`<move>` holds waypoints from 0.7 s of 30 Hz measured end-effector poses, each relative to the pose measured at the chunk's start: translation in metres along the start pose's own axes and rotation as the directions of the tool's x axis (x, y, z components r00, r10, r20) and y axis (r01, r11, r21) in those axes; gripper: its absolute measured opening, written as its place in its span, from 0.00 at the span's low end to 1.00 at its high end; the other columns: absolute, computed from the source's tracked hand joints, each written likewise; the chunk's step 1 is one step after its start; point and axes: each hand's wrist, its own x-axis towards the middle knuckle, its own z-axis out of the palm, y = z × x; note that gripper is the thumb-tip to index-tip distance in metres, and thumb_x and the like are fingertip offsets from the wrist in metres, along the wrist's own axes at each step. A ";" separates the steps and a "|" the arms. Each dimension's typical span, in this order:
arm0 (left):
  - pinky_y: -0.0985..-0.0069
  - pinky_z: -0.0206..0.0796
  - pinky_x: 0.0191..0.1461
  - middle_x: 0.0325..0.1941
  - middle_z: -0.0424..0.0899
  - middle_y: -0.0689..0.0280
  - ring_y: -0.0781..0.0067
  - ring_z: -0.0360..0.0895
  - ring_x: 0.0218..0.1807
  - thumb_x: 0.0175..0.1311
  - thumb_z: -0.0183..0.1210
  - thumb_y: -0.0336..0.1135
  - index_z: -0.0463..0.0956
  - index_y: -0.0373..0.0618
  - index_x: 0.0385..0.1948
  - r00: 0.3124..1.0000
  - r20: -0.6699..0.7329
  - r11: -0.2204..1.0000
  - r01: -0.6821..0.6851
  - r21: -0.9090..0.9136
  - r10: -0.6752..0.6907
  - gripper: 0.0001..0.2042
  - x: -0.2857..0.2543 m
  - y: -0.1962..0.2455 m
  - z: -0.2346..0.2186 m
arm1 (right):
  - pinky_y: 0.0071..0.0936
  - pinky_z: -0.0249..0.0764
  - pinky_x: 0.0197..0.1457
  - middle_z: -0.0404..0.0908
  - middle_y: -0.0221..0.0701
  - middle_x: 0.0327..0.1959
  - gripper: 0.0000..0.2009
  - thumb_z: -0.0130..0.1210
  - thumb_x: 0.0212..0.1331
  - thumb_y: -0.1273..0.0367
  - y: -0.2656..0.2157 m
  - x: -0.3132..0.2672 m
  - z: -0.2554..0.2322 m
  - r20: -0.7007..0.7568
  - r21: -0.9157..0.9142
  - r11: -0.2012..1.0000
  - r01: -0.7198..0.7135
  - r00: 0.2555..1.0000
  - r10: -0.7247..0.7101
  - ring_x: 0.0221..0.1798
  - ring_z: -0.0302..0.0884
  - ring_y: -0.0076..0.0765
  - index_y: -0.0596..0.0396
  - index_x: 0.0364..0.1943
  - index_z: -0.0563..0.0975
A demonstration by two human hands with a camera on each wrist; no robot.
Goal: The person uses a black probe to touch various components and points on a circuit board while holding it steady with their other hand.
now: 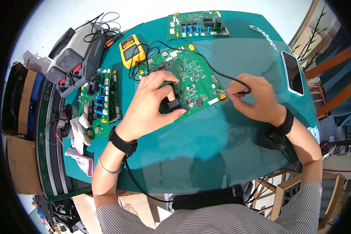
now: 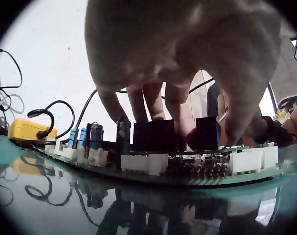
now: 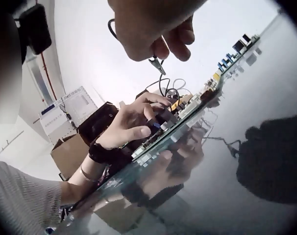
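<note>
The left hand [image 1: 146, 103] arches over a green circuit board [image 1: 201, 80], its bent fingers and thumb set around black blocks on it. In the left wrist view this hand [image 2: 182, 49] has fingertips down behind and between the black blocks [image 2: 153, 136]. The right hand [image 1: 255, 97] pinches a small metal clip on a black cable [image 1: 210, 64], by the board's right corner and a yellow part [image 1: 222, 96]. In the right wrist view the metal clip [image 3: 157, 66] points down from the right hand [image 3: 153, 29]; whether it touches the board cannot be told.
A yellow meter [image 1: 132, 50] with looped cable lies behind the board. More circuit boards [image 1: 199, 25] lie at the back and left, near white gloves [image 1: 80, 136]. A phone [image 1: 292, 74] with a strap is at right; grey equipment [image 1: 80, 58] stands at left.
</note>
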 end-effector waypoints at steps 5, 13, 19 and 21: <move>0.55 0.59 0.75 0.64 0.76 0.57 0.47 0.69 0.70 0.51 0.74 0.29 0.78 0.42 0.33 0.999 0.042 0.993 -0.011 -0.115 0.016 0.12 0.001 0.004 0.000 | 0.25 0.74 0.31 0.79 0.29 0.29 0.07 0.63 0.55 0.80 0.000 0.001 -0.007 -0.049 0.008 0.999 0.041 0.998 -0.041 0.26 0.77 0.31 0.56 0.35 0.78; 0.57 0.60 0.75 0.64 0.76 0.58 0.50 0.69 0.69 0.55 0.72 0.28 0.81 0.41 0.38 0.998 0.043 0.987 -0.045 -0.156 0.053 0.11 0.001 0.005 0.002 | 0.30 0.69 0.28 0.74 0.30 0.24 0.09 0.63 0.51 0.77 0.017 -0.006 -0.001 0.075 0.032 0.987 0.156 0.985 -0.158 0.23 0.74 0.36 0.54 0.32 0.74; 0.58 0.61 0.73 0.64 0.77 0.59 0.52 0.71 0.68 0.63 0.69 0.30 0.82 0.41 0.38 0.998 0.056 0.984 -0.028 -0.174 0.038 0.06 0.001 0.001 0.003 | 0.35 0.68 0.28 0.72 0.30 0.22 0.09 0.62 0.50 0.77 0.020 -0.007 0.002 0.194 0.071 0.993 0.090 0.976 -0.102 0.23 0.72 0.42 0.54 0.29 0.71; 0.58 0.61 0.73 0.64 0.77 0.59 0.52 0.71 0.67 0.64 0.68 0.30 0.83 0.41 0.38 0.998 0.056 0.984 -0.025 -0.174 0.035 0.06 0.001 0.002 0.002 | 0.36 0.68 0.28 0.71 0.31 0.22 0.09 0.62 0.50 0.77 0.024 -0.009 0.004 0.211 0.088 0.993 0.075 0.973 -0.092 0.23 0.72 0.44 0.55 0.29 0.71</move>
